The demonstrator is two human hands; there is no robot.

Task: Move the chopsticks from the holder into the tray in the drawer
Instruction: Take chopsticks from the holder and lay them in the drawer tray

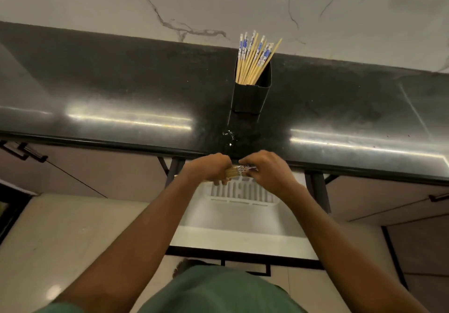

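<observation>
both hands are gripping one bundle of chopsticks (239, 170) sideways, right at the surface's (121, 89) front edge. left hand (206, 168) is closing around the plain wooden end, right hand (263, 169) is pinching the patterned end. they're hovering above the white tray (243, 199) in the open drawer (243, 239). more chopsticks are sitting upright in the black holder (250, 94) toward the back edge.

Blue-topped chopsticks (252, 59) stand fanned in the far black holder (250, 99); a bundle (239, 170) lies crosswise (hand-held) above the near white tray (240, 202).
</observation>
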